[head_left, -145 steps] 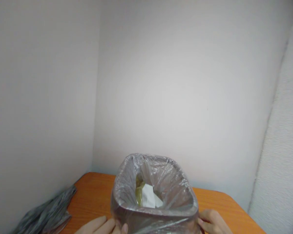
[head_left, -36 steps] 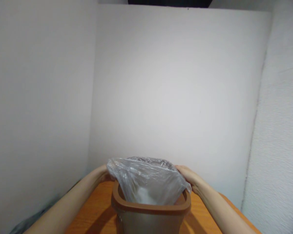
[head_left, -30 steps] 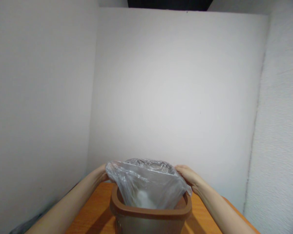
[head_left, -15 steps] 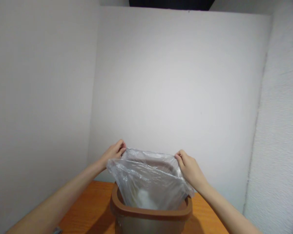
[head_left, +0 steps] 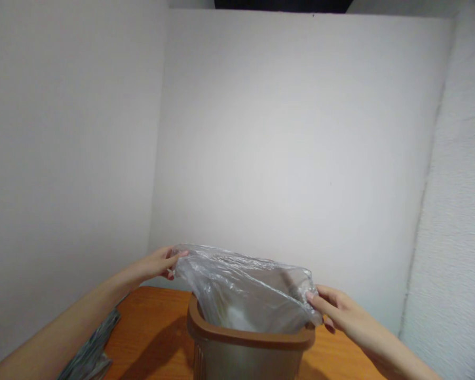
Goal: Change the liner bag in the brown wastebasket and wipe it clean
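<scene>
A thin see-through plastic bag (head_left: 257, 295) hangs partly inside a bin (head_left: 253, 340) with a brown rim and pale body. Its mouth is stretched above the rim between my two hands. My left hand (head_left: 168, 261) pinches the bag's left corner, thumb on the near side. My right hand (head_left: 332, 306) grips the bag's right corner, lower down, close to the bin's right rim. Something white shows blurrily through the lower bag; I cannot tell what it is.
The bin stands on an orange-brown wooden table (head_left: 154, 322). At the table's left lies a crumpled grey-green plastic bundle (head_left: 93, 348), partly behind my left forearm. White walls (head_left: 293, 137) close in behind and on both sides.
Both hands have moved apart and down from the bag's far edge to its side corners, the right one lower. The view has shifted slightly, showing more of the bundle at left.
</scene>
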The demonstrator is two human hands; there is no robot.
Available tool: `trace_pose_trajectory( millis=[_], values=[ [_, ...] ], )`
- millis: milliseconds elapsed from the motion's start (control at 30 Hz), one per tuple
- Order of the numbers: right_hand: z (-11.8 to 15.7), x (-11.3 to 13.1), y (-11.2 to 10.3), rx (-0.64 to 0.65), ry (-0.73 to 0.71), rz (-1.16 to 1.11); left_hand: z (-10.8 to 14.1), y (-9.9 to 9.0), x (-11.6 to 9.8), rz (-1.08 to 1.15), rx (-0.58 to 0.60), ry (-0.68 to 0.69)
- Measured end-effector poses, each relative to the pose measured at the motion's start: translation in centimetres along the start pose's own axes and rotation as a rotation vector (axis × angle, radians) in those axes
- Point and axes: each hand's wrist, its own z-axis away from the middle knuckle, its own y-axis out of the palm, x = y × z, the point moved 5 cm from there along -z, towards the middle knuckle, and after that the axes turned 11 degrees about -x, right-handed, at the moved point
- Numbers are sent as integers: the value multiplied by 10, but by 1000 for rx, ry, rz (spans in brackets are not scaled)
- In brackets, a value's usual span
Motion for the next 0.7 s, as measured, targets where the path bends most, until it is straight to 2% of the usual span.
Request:
trace_pose_trajectory(
  millis=[67,133,200,300,400,567,700],
  values=[
    [6,7,2,41,-24,-106,-2,3,6,12,16,-9],
    [9,5,-1,23,34,-226,-7,-3,9,48,0,-6],
    [9,-3,-9,-23,106,-328,-11,-16,10,100,-24,-3],
    [7,-19,-25,-122,135,-432,-13,-36,10,163,-50,-19],
    [7,-36,-35,-193,164,-479,-11,-46,16,209,-59,-47],
    [10,-54,-36,-216,185,-531,-6,-45,44,311,-52,-93],
    [15,-67,-30,-257,151,-628,3,-37,60,422,-43,-66]
  ],
)
